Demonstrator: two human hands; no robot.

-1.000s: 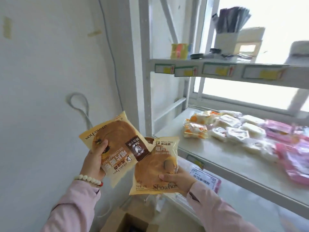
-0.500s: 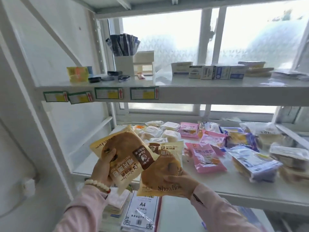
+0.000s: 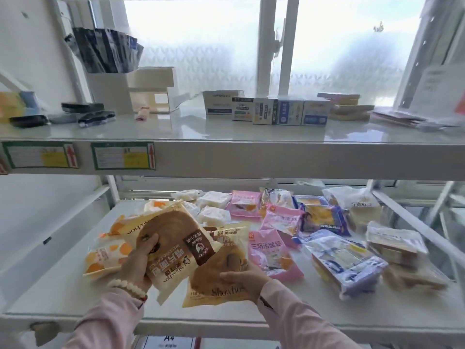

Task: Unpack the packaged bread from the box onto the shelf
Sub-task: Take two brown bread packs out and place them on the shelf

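My left hand (image 3: 137, 263) grips a yellow Showhos bread packet (image 3: 173, 245) with a round brown bun, held tilted over the lower shelf (image 3: 63, 293). My right hand (image 3: 242, 279) holds a second yellow Showhos packet (image 3: 214, 285) by its right edge, partly tucked under the first. Both packets hover just above the shelf's front left area. The box is out of view.
Several bread packets lie on the lower shelf: orange-and-white ones (image 3: 105, 255) at left, white ones (image 3: 214, 215) behind, pink ones (image 3: 274, 253) in the middle, blue ones (image 3: 344, 263) and clear ones (image 3: 395, 245) at right. The upper shelf (image 3: 251, 152) carries small boxes (image 3: 266, 110) and a white holder (image 3: 108, 94).
The view has swung from the wall to the shelf and come closer. Both hands have carried their packets forward over the lower shelf, still gripped.
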